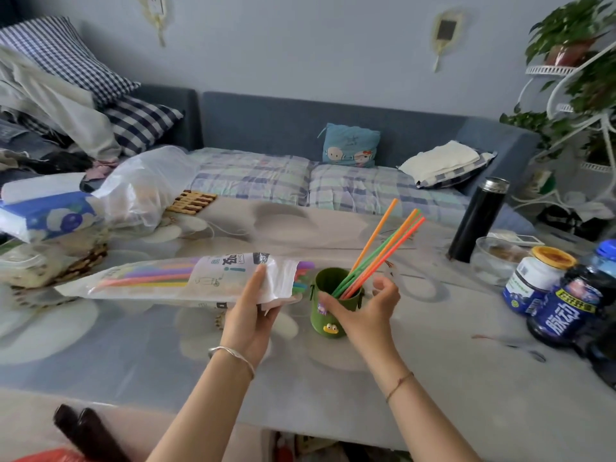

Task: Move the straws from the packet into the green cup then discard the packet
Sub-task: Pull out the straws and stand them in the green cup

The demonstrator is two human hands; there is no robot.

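Observation:
A long white straw packet [173, 278] lies level above the table, with coloured straws showing through it and poking out of its open right end. My left hand [255, 303] grips that end. Just right of it stands the green cup [328, 315] with a small duck face on its front. Several orange and green straws [383, 248] lean up and to the right out of the cup. My right hand [361, 305] hovers over the cup's right rim, fingers spread, touching the lower parts of those straws and holding nothing firmly.
A black flask [476, 221], a glass bowl [493, 261], a white jar [536, 278] and a blue bottle [573, 305] crowd the table's right side. A tissue pack [46, 211], a plastic bag [146, 185] and a basket [50, 265] sit at the left. A sofa runs behind.

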